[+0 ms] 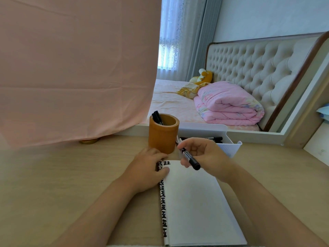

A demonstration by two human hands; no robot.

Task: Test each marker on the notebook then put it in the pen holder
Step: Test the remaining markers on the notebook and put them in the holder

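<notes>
**Fingers of the right hand pinching a marker over the notebook**

Fingers (188, 142) of the right hand (204, 155) curl around a black marker (190, 159), index finger above and thumb below, so that the barrel is pinched along its upper part. The marker slants. One end is hidden among the fingertips, and the thick free end points down and to the right, past the thumb. It hangs over the top edge of the notebook (192, 202); whether it touches the page cannot be told.

The left hand (147, 168) lies palm down on the notebook's top left corner. Its fingers are loosely bent and press the white page beside the black-and-white patterned strip along the left edge. The notebook lies open on a pale wooden desk (53, 184), directly in front of the person.

Just beyond the left hand's knuckles stands the pen holder (163, 138), a brown cylindrical cup, upright. It holds two black markers (157, 117) that lean against its left rim. The held marker is just right of the holder's base and apart from it.

Behind the right hand sits a white plastic tray (231, 148) with another black marker (214, 138) lying in it. A pink cloth (71, 68) hangs at the left, down to the desk. Farther back are a bed with a folded pink quilt (227, 106), a yellow plush toy (203, 77) and a tufted headboard (249, 68).
</notes>
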